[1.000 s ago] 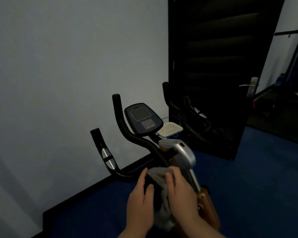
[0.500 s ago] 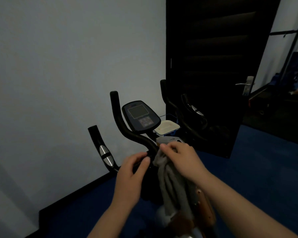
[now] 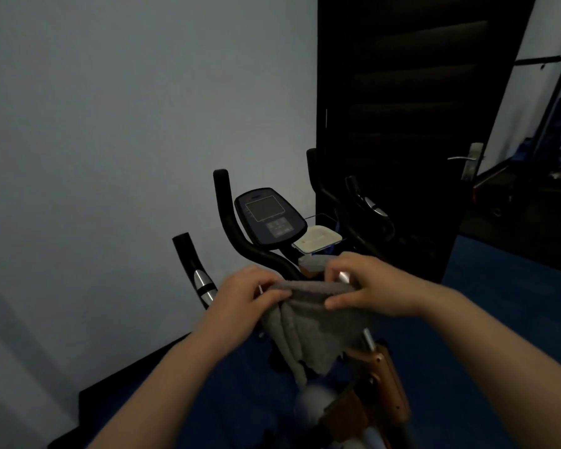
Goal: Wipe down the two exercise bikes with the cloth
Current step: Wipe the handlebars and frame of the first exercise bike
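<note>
1. Head view: both hands pinch the top edge of the grey cloth (image 3: 308,322) and stretch it between them. The left hand (image 3: 245,298) has its fingers curled over one end, the right hand (image 3: 374,288) has thumb and fingers clamped on the other. The rest of the cloth hangs in folds in front of the exercise bike (image 3: 363,377), just below its handlebars (image 3: 240,234) and console (image 3: 269,217).
2. A second set of handlebars (image 3: 353,205) shows behind, against the dark door (image 3: 402,124); it is probably the other bike.
3. Risk, as a judgement: the hanging folds could snag on the stem or frame once wiping starts, and a loose pinch could let one corner slip. The dim light could hide missed patches.
4. Writing: the console carries a screen and buttons, but nothing is legible; no brand can be read.
</note>
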A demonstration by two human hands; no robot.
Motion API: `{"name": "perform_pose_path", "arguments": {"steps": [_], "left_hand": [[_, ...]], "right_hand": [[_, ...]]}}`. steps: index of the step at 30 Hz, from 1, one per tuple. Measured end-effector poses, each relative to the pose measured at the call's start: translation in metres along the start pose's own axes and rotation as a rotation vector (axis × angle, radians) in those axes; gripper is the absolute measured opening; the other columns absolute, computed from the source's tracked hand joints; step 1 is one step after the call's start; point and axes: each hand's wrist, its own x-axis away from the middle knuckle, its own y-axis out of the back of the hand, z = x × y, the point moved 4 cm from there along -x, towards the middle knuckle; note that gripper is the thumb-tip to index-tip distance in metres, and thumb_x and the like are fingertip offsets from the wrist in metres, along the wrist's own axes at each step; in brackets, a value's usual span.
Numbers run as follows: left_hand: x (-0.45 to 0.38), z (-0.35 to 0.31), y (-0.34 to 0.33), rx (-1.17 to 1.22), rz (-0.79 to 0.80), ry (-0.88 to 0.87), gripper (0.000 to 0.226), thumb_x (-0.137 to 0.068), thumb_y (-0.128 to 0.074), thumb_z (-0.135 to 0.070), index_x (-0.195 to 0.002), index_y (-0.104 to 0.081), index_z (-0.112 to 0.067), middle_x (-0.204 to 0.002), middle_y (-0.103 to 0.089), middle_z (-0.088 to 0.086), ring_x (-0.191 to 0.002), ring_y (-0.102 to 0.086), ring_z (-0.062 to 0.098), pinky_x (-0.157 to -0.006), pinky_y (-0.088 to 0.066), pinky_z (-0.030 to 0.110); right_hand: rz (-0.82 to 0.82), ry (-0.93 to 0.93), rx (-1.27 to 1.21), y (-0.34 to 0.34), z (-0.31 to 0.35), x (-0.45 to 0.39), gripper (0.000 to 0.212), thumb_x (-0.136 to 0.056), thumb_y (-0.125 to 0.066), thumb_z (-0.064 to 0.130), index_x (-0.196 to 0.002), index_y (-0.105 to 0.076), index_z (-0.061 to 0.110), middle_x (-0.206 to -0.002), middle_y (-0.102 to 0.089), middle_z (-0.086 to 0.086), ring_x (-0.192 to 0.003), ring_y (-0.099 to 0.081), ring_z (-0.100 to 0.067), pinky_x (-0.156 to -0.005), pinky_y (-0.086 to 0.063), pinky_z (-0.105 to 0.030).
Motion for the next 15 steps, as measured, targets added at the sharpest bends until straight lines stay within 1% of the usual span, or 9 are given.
{"name": "perform_pose_path", "arguments": {"steps": [1,3,6,8,10,11,13,14,15], "left_hand": [[-0.001,-0.001,0.001,-0.024,0.018,-0.005,0.007,-0.091,-0.063,-0.028,-0.09,-0.07,-0.026,-0.089,-0.058,-0.009,-0.084,-0.052,0.0,-0.074,-0.042,0.014],[0.001,-0.002,-0.002,-0.013,0.06,0.012,0.017,-0.094,-0.057,-0.032,-0.084,-0.066,-0.021,-0.086,-0.055,-0.006,-0.079,-0.05,0.0,-0.07,-0.039,0.013],[0.006,-0.002,-0.01,0.18,0.098,0.084,0.03,-0.094,-0.052,-0.041,-0.071,-0.057,-0.022,-0.069,-0.051,-0.01,-0.063,-0.048,0.002,-0.061,-0.037,0.019],[0.005,-0.002,-0.017,0.254,0.104,0.106,0.029,-0.092,-0.053,-0.045,-0.072,-0.057,-0.023,-0.064,-0.053,-0.014,-0.061,-0.05,0.002,-0.058,-0.039,0.017],[0.003,0.003,-0.025,0.244,0.067,0.131,0.022,-0.093,-0.056,-0.04,-0.079,-0.06,-0.023,-0.07,-0.059,-0.013,-0.067,-0.056,0.004,-0.063,-0.044,0.021],[0.003,0.007,-0.03,0.222,0.038,0.148,0.017,-0.093,-0.058,-0.036,-0.083,-0.062,-0.023,-0.075,-0.063,-0.01,-0.072,-0.059,0.007,-0.068,-0.047,0.025],[0.005,0.016,-0.042,0.115,-0.018,0.155,0.008,-0.093,-0.06,-0.03,-0.089,-0.064,-0.025,-0.085,-0.065,-0.006,-0.083,-0.06,0.009,-0.077,-0.049,0.031],[0.008,0.022,-0.048,0.057,-0.036,0.153,0.005,-0.092,-0.061,-0.03,-0.092,-0.065,-0.027,-0.089,-0.064,-0.008,-0.088,-0.059,0.007,-0.081,-0.048,0.031],[0.012,0.027,-0.053,0.038,-0.051,0.161,0.005,-0.093,-0.06,-0.031,-0.095,-0.065,-0.03,-0.094,-0.063,-0.01,-0.093,-0.057,0.005,-0.084,-0.047,0.03]], "right_hand": [[0.018,-0.007,0.019,0.002,-0.002,0.0,0.023,-0.082,-0.069,0.046,-0.088,-0.062,0.025,-0.099,-0.052,0.013,-0.09,-0.051,0.001,-0.079,-0.045,-0.024],[0.074,-0.036,-0.087,-0.001,-0.005,0.003,0.029,-0.083,-0.062,0.053,-0.082,-0.064,0.024,-0.092,-0.056,0.012,-0.085,-0.055,-0.004,-0.076,-0.047,-0.023],[0.112,-0.043,-0.28,-0.005,-0.002,0.009,0.028,-0.082,-0.057,0.058,-0.078,-0.065,0.031,-0.078,-0.06,0.014,-0.074,-0.06,-0.003,-0.065,-0.048,-0.018],[0.041,-0.071,-0.298,-0.003,-0.007,0.009,0.027,-0.082,-0.057,0.058,-0.079,-0.066,0.032,-0.081,-0.064,0.011,-0.077,-0.063,-0.006,-0.066,-0.05,-0.023],[-0.06,-0.125,-0.261,-0.003,-0.017,0.003,0.029,-0.086,-0.059,0.053,-0.087,-0.068,0.026,-0.09,-0.066,0.002,-0.084,-0.064,-0.013,-0.076,-0.053,-0.035],[-0.101,-0.153,-0.223,-0.007,-0.022,0.0,0.025,-0.089,-0.06,0.049,-0.089,-0.067,0.025,-0.092,-0.065,0.002,-0.087,-0.062,-0.012,-0.081,-0.053,-0.037],[-0.228,-0.211,-0.026,-0.023,-0.032,-0.004,0.017,-0.09,-0.061,0.044,-0.099,-0.064,0.03,-0.102,-0.057,0.013,-0.098,-0.053,-0.005,-0.09,-0.049,-0.035],[-0.321,-0.242,0.065,-0.034,-0.034,-0.005,0.019,-0.09,-0.061,0.043,-0.104,-0.062,0.031,-0.108,-0.052,0.016,-0.103,-0.047,-0.003,-0.092,-0.045,-0.032],[-0.411,-0.266,0.081,-0.046,-0.035,-0.004,0.02,-0.091,-0.06,0.043,-0.106,-0.061,0.03,-0.11,-0.05,0.016,-0.105,-0.046,-0.003,-0.09,-0.045,-0.029]]}}
